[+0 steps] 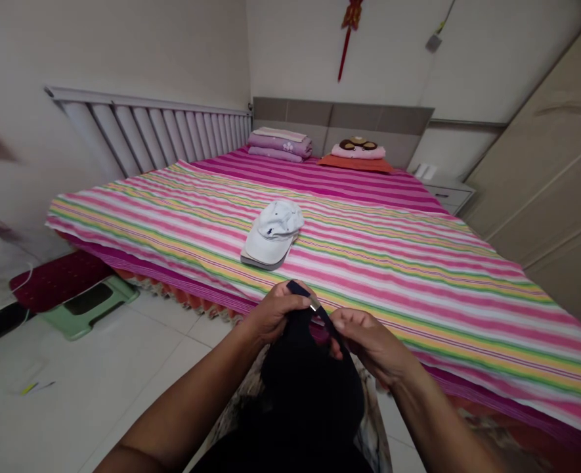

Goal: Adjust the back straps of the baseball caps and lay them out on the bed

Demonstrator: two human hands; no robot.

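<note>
Left hand [274, 313] and right hand [369, 341] both pinch the strap with metal buckle [314, 303] of a black cap [310, 387] hanging below the fingers; white cap [273, 233] lies on the striped bed [418, 263] beyond the fingertips

White cap [273, 233] on striped bed [393, 256]

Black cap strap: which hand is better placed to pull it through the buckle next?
Probably the right hand: it pinches the strap beside the buckle, while the left hand steadies the black cap.
</note>
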